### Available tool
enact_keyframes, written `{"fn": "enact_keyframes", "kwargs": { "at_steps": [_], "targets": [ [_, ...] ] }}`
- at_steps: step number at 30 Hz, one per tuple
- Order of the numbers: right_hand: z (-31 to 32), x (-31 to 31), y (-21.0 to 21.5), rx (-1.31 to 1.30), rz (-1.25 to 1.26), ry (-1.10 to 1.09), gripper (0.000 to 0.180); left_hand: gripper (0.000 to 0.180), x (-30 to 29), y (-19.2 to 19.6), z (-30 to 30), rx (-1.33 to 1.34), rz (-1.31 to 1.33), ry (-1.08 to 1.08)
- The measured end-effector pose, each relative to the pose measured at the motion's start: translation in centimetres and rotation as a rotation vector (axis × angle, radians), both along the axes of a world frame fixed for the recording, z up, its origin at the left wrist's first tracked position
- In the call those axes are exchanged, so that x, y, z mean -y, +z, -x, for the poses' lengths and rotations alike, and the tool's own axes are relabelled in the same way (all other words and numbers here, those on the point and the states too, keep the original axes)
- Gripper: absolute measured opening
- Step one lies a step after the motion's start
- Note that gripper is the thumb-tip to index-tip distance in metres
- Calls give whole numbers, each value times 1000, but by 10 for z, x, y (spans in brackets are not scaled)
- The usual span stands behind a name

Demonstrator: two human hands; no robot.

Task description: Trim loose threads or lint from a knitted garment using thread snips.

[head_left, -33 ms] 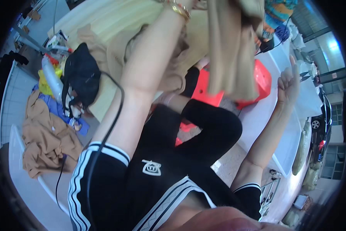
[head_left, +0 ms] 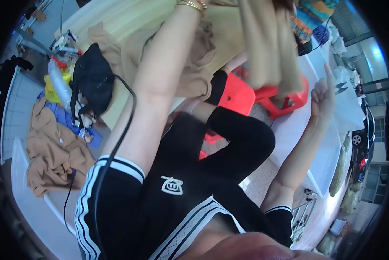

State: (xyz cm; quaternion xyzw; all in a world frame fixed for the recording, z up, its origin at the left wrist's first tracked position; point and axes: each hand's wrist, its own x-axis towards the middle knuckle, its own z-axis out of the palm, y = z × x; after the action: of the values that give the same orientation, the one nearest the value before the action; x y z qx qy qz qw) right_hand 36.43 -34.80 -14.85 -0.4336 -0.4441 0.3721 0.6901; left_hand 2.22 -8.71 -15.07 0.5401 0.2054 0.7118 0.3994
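My left forearm reaches up the view to a wrist with gold bracelets (head_left: 193, 5); the hand beyond it is cut off by the top edge. To the right of that wrist hangs a tan piece of cloth (head_left: 268, 52), slightly blurred; what holds it is out of view. My right hand (head_left: 322, 95) is raised on the right, index finger stretched upward and the other fingers curled. Dark pointed blades of thread snips (head_left: 341, 88) jut out beside those curled fingers, seemingly held in them. More brown cloth (head_left: 198, 50) lies behind my left forearm on the pale tabletop (head_left: 116, 17).
Red plastic stools (head_left: 237, 93) stand beyond my black-trousered knee. A black bag (head_left: 92, 82) and a yellow plastic bag (head_left: 58, 90) sit at the left, above a heap of tan cloth (head_left: 58, 151). A black cable (head_left: 127, 123) crosses my left arm. White panels (head_left: 320, 160) flank the right.
The hanging tan cloth has swung up and to the right, uncovering more of the red stools. My left wrist has shifted up and left, taking the hand out of view. My right hand barely moved.
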Motion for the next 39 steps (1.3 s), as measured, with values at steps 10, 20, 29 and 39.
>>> {"fn": "enact_keyframes", "kwargs": {
  "at_steps": [10, 20, 29, 39],
  "targets": [
    [33, 71, -139, -6, 382, 8, 33, 62, 57, -155, 119, -1615, 712, 519],
    [115, 67, -134, 108, 452, 78, 54, 22, 42, -145, 122, -987, 625, 259],
    [167, 31, -151, -393, 428, 312, 44, 38, 231, -119, 73, -927, -292, 66],
    [189, 45, -185, -305, 605, 257, 35, 42, 263, -179, 154, -1278, -67, 400]
  ]
}}
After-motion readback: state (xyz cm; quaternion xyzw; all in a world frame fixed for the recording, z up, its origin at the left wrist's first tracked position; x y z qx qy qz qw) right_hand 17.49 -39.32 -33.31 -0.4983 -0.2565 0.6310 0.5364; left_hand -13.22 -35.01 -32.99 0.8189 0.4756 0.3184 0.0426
